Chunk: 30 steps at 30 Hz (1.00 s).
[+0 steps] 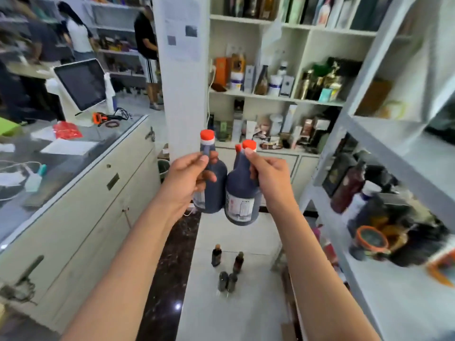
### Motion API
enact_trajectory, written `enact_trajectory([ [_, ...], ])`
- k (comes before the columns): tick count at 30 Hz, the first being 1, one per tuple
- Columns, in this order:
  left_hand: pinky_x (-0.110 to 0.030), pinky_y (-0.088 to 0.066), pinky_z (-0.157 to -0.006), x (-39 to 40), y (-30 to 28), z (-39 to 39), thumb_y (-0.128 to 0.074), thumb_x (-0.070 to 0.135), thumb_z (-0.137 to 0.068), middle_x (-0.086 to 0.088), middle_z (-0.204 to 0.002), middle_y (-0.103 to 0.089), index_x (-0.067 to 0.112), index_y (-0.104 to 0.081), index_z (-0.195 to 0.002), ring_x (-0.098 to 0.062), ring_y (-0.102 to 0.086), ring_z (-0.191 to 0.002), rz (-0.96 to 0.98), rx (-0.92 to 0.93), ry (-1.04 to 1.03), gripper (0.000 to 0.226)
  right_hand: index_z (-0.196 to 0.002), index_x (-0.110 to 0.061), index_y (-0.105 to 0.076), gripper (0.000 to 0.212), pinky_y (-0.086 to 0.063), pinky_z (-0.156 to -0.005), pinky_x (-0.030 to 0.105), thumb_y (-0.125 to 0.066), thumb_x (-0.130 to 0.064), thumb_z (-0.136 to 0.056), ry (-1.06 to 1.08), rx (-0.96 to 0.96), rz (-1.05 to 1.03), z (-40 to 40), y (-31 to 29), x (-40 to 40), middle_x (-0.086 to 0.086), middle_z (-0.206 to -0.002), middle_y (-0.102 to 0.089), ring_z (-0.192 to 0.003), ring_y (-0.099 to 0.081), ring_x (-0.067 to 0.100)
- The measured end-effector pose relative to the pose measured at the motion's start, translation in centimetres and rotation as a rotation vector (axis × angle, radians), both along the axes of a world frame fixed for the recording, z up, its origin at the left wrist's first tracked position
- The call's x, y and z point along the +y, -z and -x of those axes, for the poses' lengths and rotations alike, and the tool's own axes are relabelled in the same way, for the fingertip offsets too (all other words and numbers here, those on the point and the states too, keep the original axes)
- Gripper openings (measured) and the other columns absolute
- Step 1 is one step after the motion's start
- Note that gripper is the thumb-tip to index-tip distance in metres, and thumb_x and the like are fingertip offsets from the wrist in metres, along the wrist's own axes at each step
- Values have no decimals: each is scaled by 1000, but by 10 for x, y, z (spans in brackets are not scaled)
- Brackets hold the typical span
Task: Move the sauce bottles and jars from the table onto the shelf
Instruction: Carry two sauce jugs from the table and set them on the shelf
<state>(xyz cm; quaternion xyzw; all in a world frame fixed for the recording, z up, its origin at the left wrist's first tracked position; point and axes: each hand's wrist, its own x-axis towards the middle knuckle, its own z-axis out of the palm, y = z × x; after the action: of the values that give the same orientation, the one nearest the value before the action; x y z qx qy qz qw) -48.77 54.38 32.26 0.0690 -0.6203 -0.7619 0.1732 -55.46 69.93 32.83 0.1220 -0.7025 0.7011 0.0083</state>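
- Mid-carry: left hand (189, 183) wrapped round the neck and shoulder of a dark sauce bottle (213, 183) with a red cap, upright, off any surface.
- Right hand (269, 178) pinches the necks of a second bottle (242, 195), labelled; a third red cap peeks just behind it, so likely two bottles in that hand, can't tell for sure.
- Both held bottles hang long axis vertical, bodies touching side by side, centre of view.
- Shelf (384, 286) lies to the right, near; right hand is closer to it. Its tiers already carry dark bottles and an orange-rimmed jar (371, 239), blurred.
- Four small bottles (227, 267) stand upright below the hands on the white counter (221, 316), still to move.
- Next move, my guess: swing right, set bottles down upright in a free gap on the shelf.
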Motion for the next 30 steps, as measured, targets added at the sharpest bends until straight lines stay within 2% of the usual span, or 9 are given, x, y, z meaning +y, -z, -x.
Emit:
enact_trajectory([
  [2,-14,-26,-40,35,-16,32,-45,11,-101,5,-84,-70,12,-65,-105,-8,-61,-55,-4,41,70,21,-51,-8,-47,52,-27,-47,23,-69,-36,-90,78,37,-9,20,-15,35,3,-47,-41,-46,-35,12],
  [6,-15,-31,-41,97,-47,85,-39,9,-103,1,-88,-69,10,-61,-110,-10,-69,-63,-7,131,242,23,-45,-16,-51,51,-33,-46,21,-72,-35,-87,282,71,38,50,-48,97,-1,-43,-46,-42,-41,10],
  [9,-16,-32,-42,128,-69,123,-37,11,-104,2,-92,-70,11,-61,-111,-10,-69,-63,7,191,355,25,-49,-17,-54,47,-36,-45,18,-72,-37,-87,409,120,31,65,-73,133,-2,-45,-48,-44,-44,8],
  [13,-15,-32,-42,165,-99,173,-38,14,-104,7,-85,-69,14,-62,-107,-8,-67,-59,15,256,485,24,-49,-16,-56,46,-36,-47,21,-73,-38,-86,559,172,45,93,-104,170,-4,-44,-50,-43,-47,8],
  [16,-15,-31,-41,192,-119,210,-38,13,-104,2,-85,-66,11,-61,-106,-6,-65,-55,11,298,580,23,-46,-18,-56,48,-34,-42,18,-74,-40,-83,676,195,25,118,-125,194,-4,-42,-50,-39,-46,7],
  [19,-17,-29,-43,219,-140,249,-36,11,-104,0,-85,-62,11,-60,-103,-5,-64,-53,-40,331,702,23,-42,-18,-56,51,-34,-44,20,-75,-42,-83,821,245,-16,144,-147,213,-2,-43,-51,-41,-46,10],
  [25,-18,-36,-45,270,-171,324,-40,13,-103,-5,-96,-63,9,-62,-107,-9,-68,-62,-109,321,898,23,-43,-17,-59,51,-37,-53,27,-73,-44,-84,1039,277,-51,188,-177,255,1,-48,-54,-45,-48,13],
  [30,-17,-49,-53,313,-160,364,-43,14,-102,7,-79,-72,12,-64,-108,-9,-71,-70,-139,259,962,21,-53,-11,-61,54,-38,-56,31,-72,-55,-82,1211,230,-131,222,-167,282,2,-49,-55,-50,-48,18],
])
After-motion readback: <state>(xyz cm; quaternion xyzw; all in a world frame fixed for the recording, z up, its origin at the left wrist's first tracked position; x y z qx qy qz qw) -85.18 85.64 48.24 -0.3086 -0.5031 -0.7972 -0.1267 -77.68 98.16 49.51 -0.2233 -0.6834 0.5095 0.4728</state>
